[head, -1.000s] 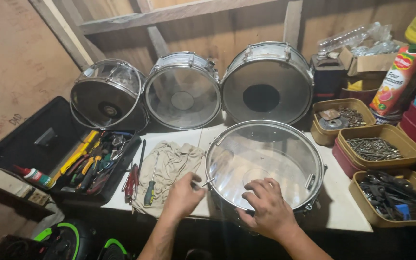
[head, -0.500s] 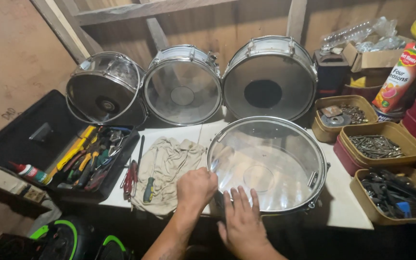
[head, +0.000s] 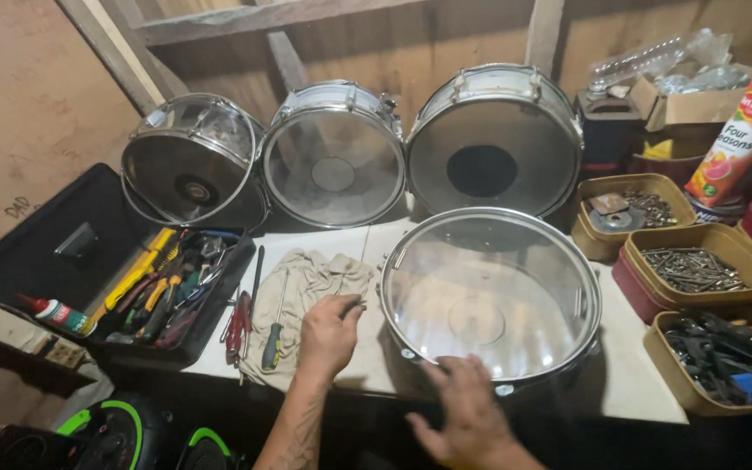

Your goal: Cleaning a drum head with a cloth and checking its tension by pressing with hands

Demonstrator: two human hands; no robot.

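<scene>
A silver snare drum (head: 489,296) with a clear head lies flat on the white table (head: 637,383), just in front of me. My left hand (head: 328,335) is closed around a small dark metal tool (head: 354,305), just left of the drum's rim and over a beige cloth (head: 315,274). Fingers spread, my right hand (head: 467,418) rests on the near rim of the drum and holds nothing.
Three more drums (head: 193,165) (head: 334,165) (head: 491,144) lean against the wooden wall behind. An open black toolbox (head: 158,287) with several hand tools sits at left. A green-handled screwdriver (head: 271,344) and red pliers (head: 237,322) lie by the cloth. Tan trays of screws (head: 698,270) and parts (head: 724,357) stand at right beside a juice carton (head: 741,139).
My left hand has drawn back from the drum's rim to the left, over the cloth. My right hand has slid from the drumhead down to the near rim.
</scene>
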